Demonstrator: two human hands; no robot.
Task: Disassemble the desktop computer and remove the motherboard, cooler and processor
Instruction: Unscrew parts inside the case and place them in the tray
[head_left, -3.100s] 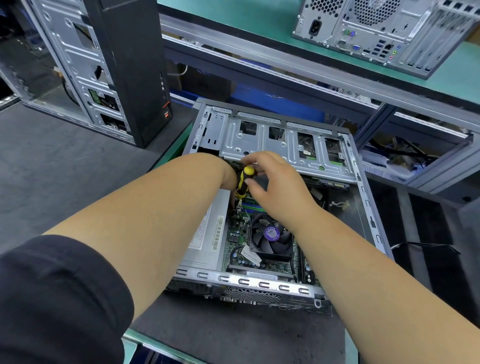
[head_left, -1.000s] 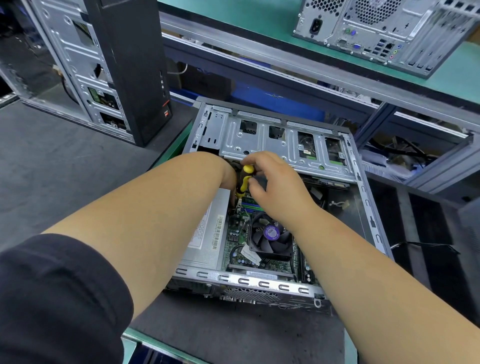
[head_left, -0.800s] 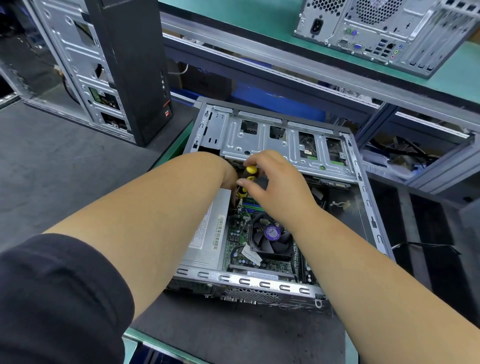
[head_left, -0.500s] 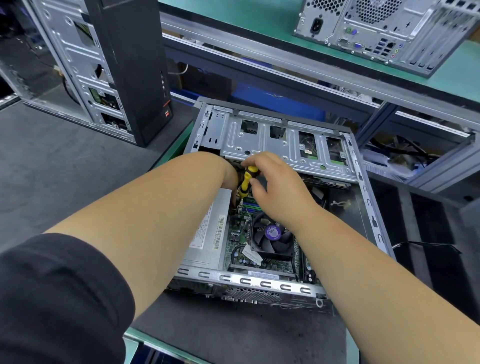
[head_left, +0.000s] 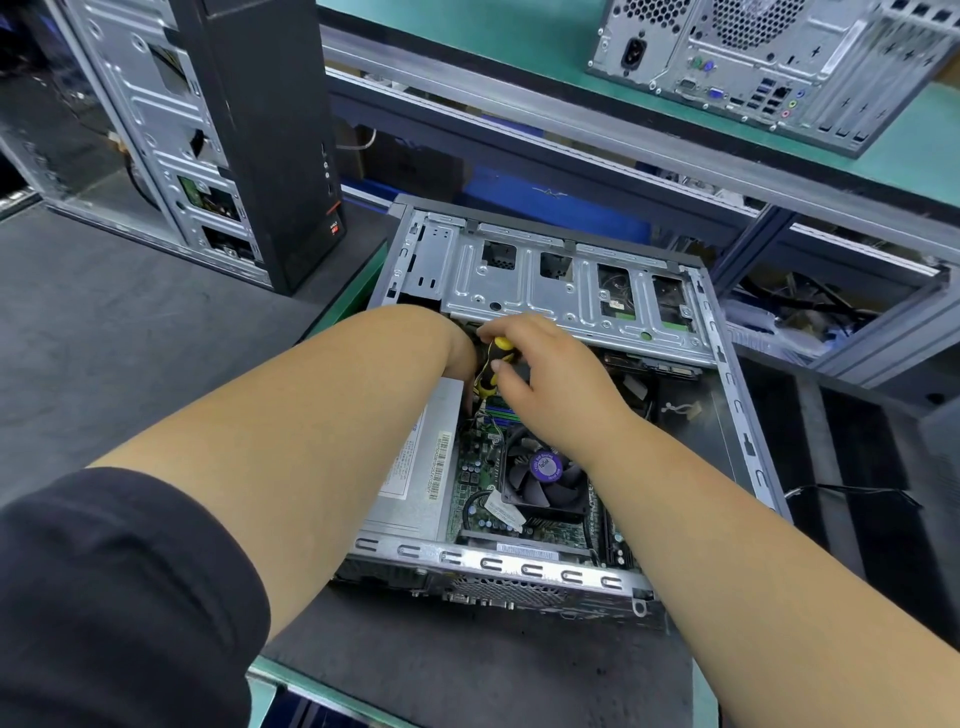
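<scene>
Right hand (head_left: 540, 374) has re-gripped the yellow screwdriver (head_left: 493, 366) again, mid-turn on a far motherboard (head_left: 480, 470) screw. Left hand (head_left: 462, 358) is mostly hidden, can't tell its grip. Cooler (head_left: 543, 475) untouched.

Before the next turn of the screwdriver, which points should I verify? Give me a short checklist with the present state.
1. Right hand has a grip on the screwdriver: ok.
2. Screwdriver tip seated in a screw: cannot tell, hidden.
3. Left hand clear of the tip: cannot tell, mostly hidden.
4. Case lies flat, open side up: ok.
5. Cooler fan still mounted on the motherboard: ok.
</scene>
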